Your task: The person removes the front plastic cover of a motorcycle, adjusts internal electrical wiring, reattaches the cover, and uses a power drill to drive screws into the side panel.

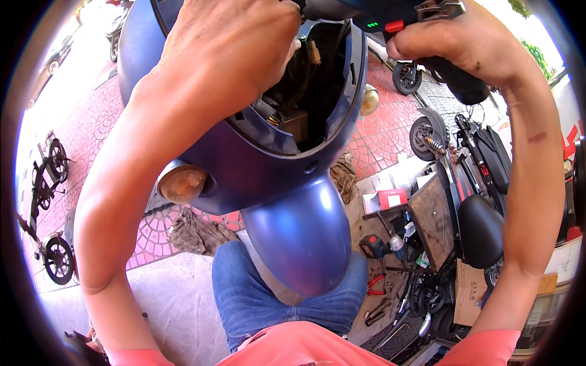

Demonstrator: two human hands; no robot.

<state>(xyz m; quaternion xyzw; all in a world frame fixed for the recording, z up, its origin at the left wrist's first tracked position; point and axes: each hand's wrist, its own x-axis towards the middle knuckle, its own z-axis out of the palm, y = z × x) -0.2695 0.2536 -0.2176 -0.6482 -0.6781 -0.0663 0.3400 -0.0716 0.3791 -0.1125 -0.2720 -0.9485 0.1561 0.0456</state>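
Two hands work above the scooter's blue front shell (pixel 256 168), the right hand (pixel 455 43) wrapped round a probably hefty, rigid cordless driver (pixel 375 12), best held by its handle (pixel 452 73), the left hand (pixel 244 43) curled near its nose, its hold hidden.

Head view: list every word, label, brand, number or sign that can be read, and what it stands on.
Cardboard box: dark printed characters, not copied out here.
Red-and-white box: print too small to read.
Black scooter part: red marking, too small and tilted to read.
White panel, right edge: red shapes, cut off, unreadable.
Power tool: green lights, no lettering made out.
Blue body shell: no lettering seen.
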